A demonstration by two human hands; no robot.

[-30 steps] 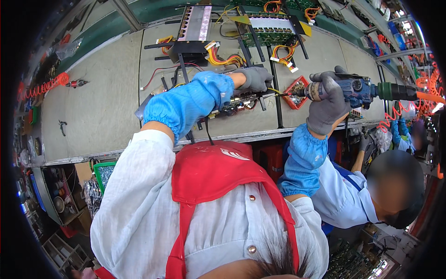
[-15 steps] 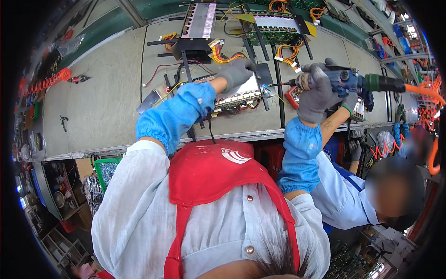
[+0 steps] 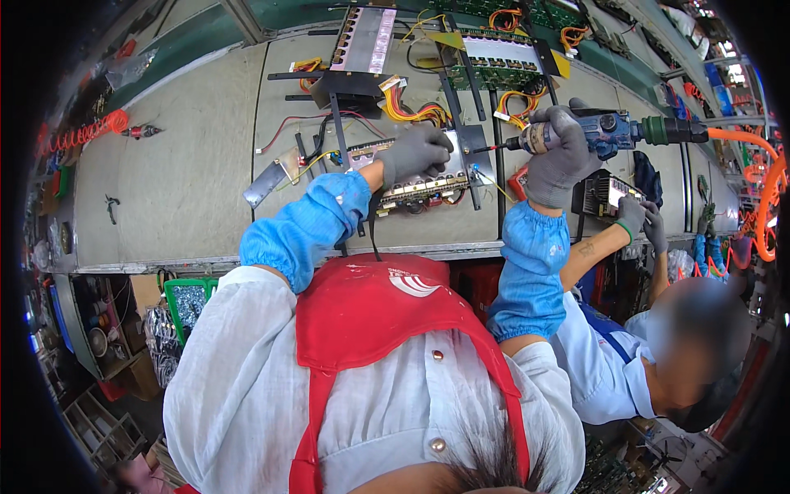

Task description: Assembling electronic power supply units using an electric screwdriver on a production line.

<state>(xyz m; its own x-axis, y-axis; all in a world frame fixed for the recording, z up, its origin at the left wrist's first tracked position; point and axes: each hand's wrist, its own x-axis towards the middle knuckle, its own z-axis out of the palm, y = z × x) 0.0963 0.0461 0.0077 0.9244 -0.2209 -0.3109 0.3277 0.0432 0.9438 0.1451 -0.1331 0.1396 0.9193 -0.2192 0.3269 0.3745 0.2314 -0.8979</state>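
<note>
My right hand [image 3: 562, 163], in a grey glove, is closed around a blue air screwdriver [image 3: 603, 133] with an orange hose. It lies nearly level, and its thin bit points left at a black metal plate [image 3: 472, 142]. Whether the tip touches a screw is too small to tell. That plate stands at the right end of an electronics unit [image 3: 424, 192] with a bright metal top and a row of parts along its near edge. Over the unit's top lies my gloved left hand [image 3: 414, 155], fingers curled together. Whatever is under those fingertips is hidden.
Behind stand two similar units, one with a pale heat sink [image 3: 362, 39], the other on a green board [image 3: 500, 51]. Yellow-red-black cable bundles [image 3: 411, 104] lie between. A co-worker's gloved hands [image 3: 640, 216] handle another unit at right. A second screwdriver [image 3: 141, 131] hangs at far left.
The screwdriver's bit has shifted slightly farther back along the black plate. My left hand has drawn a little toward me. The co-worker's hand has moved away from behind my screwdriver.
</note>
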